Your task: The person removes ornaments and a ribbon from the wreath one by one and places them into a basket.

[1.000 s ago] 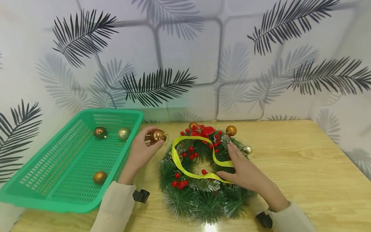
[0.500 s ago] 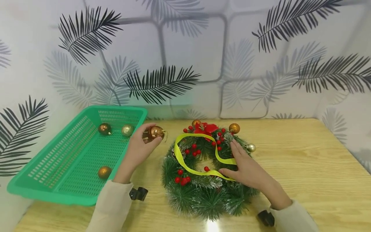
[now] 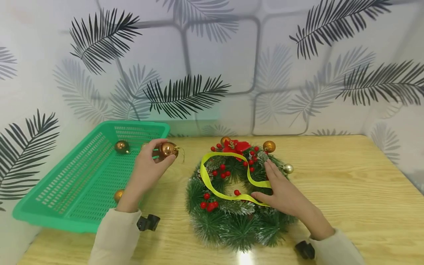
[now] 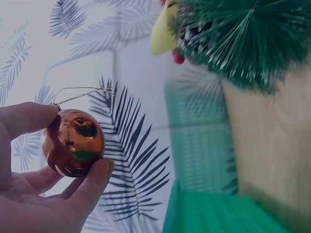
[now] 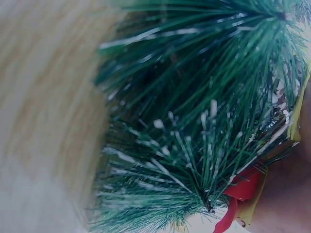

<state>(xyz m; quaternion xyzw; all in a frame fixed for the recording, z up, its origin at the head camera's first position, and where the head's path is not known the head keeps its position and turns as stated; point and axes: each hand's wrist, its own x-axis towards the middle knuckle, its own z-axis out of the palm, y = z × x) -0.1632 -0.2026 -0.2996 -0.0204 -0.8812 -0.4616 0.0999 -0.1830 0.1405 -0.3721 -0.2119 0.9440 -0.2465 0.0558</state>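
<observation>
My left hand [image 3: 144,169] pinches a shiny copper Christmas ball [image 3: 168,149] between thumb and fingers, just above the near right rim of the green basket. A thin gold loop [image 4: 85,92] sticks out from the ball's cap in the left wrist view. On the right side of the green wreath [image 3: 240,232] rests my right hand [image 3: 286,193], its fingers fairly straight. A yellow ribbon [image 3: 206,177] lies looped over the wreath and runs under that hand. Red berries [image 3: 210,207], a red flower [image 3: 236,147], an orange ball [image 3: 269,146] and a pale gold ball [image 3: 289,168] decorate the wreath.
The green plastic basket [image 3: 24,211] stands at the left of the wooden table [image 3: 344,176]. Inside it lie a brown ball [image 3: 122,147] and an orange ball [image 3: 118,195]; a third is mostly hidden by my left hand. A leaf-patterned backdrop [image 3: 218,55] rises behind.
My left hand has moved left with the copper ball, toward the basket, and now covers most of the pale gold ball there. The right hand stays on the wreath. The head view has shifted slightly.
</observation>
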